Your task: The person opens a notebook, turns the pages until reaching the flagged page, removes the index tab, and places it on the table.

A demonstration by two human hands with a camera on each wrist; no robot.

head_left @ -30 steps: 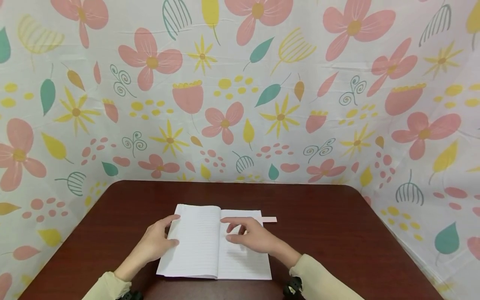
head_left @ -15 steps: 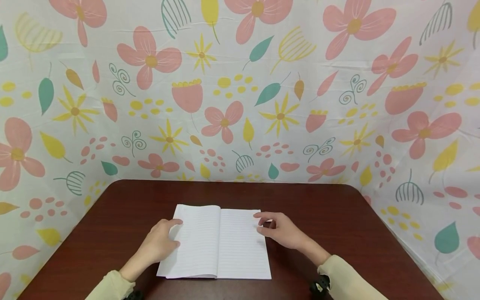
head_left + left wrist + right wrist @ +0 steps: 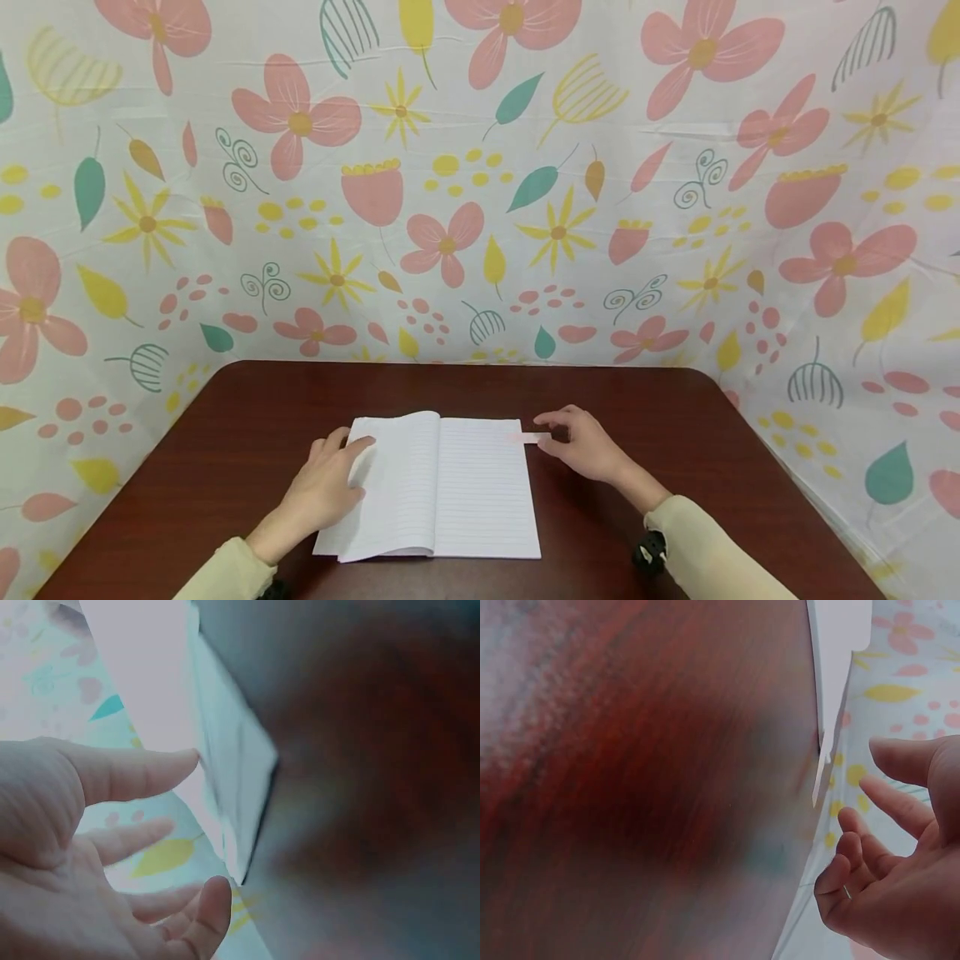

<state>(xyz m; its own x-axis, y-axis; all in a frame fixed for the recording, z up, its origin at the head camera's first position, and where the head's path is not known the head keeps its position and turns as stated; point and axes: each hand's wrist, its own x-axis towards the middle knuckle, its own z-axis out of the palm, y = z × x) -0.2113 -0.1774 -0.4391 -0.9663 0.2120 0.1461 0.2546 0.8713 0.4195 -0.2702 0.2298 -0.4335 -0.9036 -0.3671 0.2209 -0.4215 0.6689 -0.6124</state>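
An open lined notebook (image 3: 487,500) lies on the dark wooden table, its left leaf curving up off the pages beneath. A pale pink sticky tab (image 3: 531,437) juts from the upper right edge. My left hand (image 3: 321,487) is at the left page edge with fingers spread; in the left wrist view a fingertip (image 3: 187,761) meets the paper's edge. Beside the pink tab is my right hand (image 3: 588,446), thumb and fingers apart. In the right wrist view the tab (image 3: 820,780) points toward that hand (image 3: 907,862), with nothing between the fingers.
The brown tabletop (image 3: 637,400) has rounded far corners. Behind it hangs a white cloth (image 3: 480,183) printed with flowers and leaves. Dark wrist devices, such as the one on the right wrist (image 3: 649,552), sit at both sleeve cuffs.
My right hand has moved right from over the right page, past its edge, to beside the tab. My left hand has shifted slightly right, and the left leaf has lifted more.
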